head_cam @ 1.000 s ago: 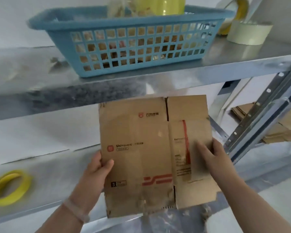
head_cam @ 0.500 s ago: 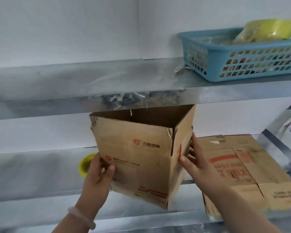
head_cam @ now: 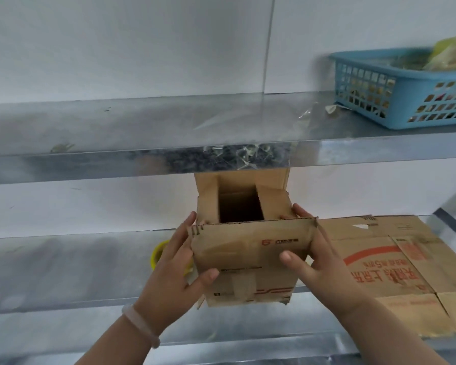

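Wore a pale bracelet on the wrist below the left fingers, nearest of all; gripped the cardboard box with the left hand, thumb pressed on the near face and fingers laid up the left wall, the card clamped between them; gripped the same box with the right hand, thumb spread across the near face, fingers curled over the top right corner, tips hooked inside the rim; held the box between the two sets of fingers, level with the lower shelf, opened into a square tube with the mouth upward and tilted away, dark inside; showed a red logo and printed lines on the face under the thumbs, with a strip of brown tape lower down between them.

Found just behind the left fingers, partly hidden by them, a yellow tape roll on that shelf; found right of the right fingers, just beside the wrist, flattened cardboard with red print, lying flat on the same shelf.

Reached with the far flaps of the box up behind the front lip of the upper shelf, above all the fingers; kept well up and right of the right fingers, on that upper shelf, a blue basket with a yellow bag inside, both blurred.
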The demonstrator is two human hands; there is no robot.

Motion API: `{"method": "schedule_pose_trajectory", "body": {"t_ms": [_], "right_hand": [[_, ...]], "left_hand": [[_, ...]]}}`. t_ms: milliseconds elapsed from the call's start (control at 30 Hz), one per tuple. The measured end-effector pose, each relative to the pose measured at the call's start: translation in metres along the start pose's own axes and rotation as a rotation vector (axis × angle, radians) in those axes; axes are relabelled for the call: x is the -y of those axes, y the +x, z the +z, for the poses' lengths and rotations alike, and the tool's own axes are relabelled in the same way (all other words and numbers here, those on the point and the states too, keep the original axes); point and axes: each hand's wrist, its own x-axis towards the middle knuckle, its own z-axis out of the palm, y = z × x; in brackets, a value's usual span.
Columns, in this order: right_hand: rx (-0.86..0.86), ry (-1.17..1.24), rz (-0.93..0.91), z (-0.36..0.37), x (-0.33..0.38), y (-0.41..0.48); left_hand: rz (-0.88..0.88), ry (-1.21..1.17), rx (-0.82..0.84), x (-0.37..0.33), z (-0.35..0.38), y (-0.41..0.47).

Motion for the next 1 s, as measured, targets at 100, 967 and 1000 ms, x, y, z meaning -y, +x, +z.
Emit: {"method": "schedule_pose_trajectory", "body": {"t_ms": [100,967,1000], "right_hand": [[-0.064,-0.082,0.0,0.002,0.002,0.009],[0.279,-0.446,-0.083,0.001,-0.013,0.054],[0.258,-0.425,-0.08,0.004,-0.015,0.055]], "left_hand": [[0.038,-0.113,0.0,-0.006,-0.006,0.012],[-0.186,0.048,0.303,0.039,-0.001,0.025],[-0.2,0.017,0.27,0.04,0.002,0.023]]}}
